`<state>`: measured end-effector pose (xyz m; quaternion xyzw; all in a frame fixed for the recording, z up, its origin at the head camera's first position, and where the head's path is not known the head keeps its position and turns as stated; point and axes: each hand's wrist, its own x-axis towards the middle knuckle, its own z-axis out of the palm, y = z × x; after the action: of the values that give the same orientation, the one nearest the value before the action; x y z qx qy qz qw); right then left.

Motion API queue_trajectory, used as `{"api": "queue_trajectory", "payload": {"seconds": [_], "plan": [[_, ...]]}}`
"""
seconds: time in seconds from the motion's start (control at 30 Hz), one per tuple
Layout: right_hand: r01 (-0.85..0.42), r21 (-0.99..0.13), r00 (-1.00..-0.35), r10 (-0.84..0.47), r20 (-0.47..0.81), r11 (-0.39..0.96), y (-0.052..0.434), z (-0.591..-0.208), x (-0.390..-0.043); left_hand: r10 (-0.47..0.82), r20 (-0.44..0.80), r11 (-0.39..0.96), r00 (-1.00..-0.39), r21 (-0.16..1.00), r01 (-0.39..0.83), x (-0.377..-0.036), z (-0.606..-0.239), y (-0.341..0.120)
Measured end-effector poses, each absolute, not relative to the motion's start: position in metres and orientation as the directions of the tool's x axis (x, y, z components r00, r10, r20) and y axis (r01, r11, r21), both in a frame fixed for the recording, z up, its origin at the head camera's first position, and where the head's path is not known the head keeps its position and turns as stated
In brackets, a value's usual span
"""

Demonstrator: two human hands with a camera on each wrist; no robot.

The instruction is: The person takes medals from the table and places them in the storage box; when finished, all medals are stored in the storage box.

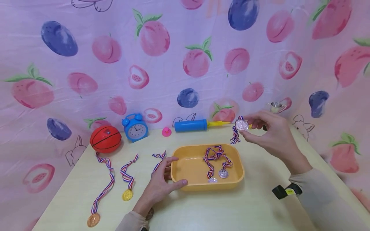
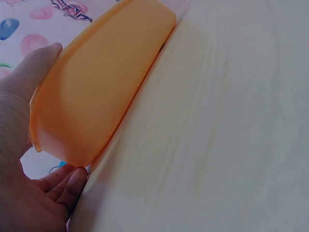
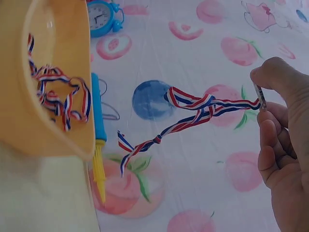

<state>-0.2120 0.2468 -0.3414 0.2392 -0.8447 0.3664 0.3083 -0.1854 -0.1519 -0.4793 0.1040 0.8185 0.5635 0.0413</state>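
My right hand [image 1: 271, 131] pinches a silver medal [image 1: 242, 124] by its edge between thumb and fingers, raised above the table. Its knotted red, white and blue ribbon [image 3: 188, 113] dangles free. With thumb and fingers spread around its left end, my left hand [image 1: 162, 183] holds a yellow plastic tray [image 1: 199, 186]; the thumb lies along the front rim. Two silver medals, one by the front wall [image 1: 213, 180] and one further right [image 1: 223, 173], lie inside among tangled ribbons [image 1: 214, 157]. The left wrist view shows the tray's outer wall [image 2: 106, 77] close up.
Left on the table lie a bronze medal [image 1: 93, 220] and a gold medal [image 1: 127, 194]; another medal [image 1: 150, 214] is partly hidden by my left arm. Behind stand a red ball [image 1: 105, 139], blue alarm clock [image 1: 136, 128], pink duck [image 1: 166, 131], blue pump [image 1: 190, 125] and small trophy cup [image 1: 276, 107].
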Motion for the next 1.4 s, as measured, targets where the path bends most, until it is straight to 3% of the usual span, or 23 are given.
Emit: {"api": "queue_trajectory", "payload": {"seconds": [0.73,1.4], "plan": [[-0.730,-0.521,-0.670,-0.311,0.674,0.443,0.162,-0.350,-0.227,0.225,0.054,0.328,-0.973,0.936,0.128,-0.184,-0.481,-0.153],[-0.559,-0.667,-0.829,-0.346,0.439,0.494,0.130,-0.391,-0.225,0.241,0.059,0.329,-0.969,0.934,0.138,-0.186,-0.481,-0.155]]}}
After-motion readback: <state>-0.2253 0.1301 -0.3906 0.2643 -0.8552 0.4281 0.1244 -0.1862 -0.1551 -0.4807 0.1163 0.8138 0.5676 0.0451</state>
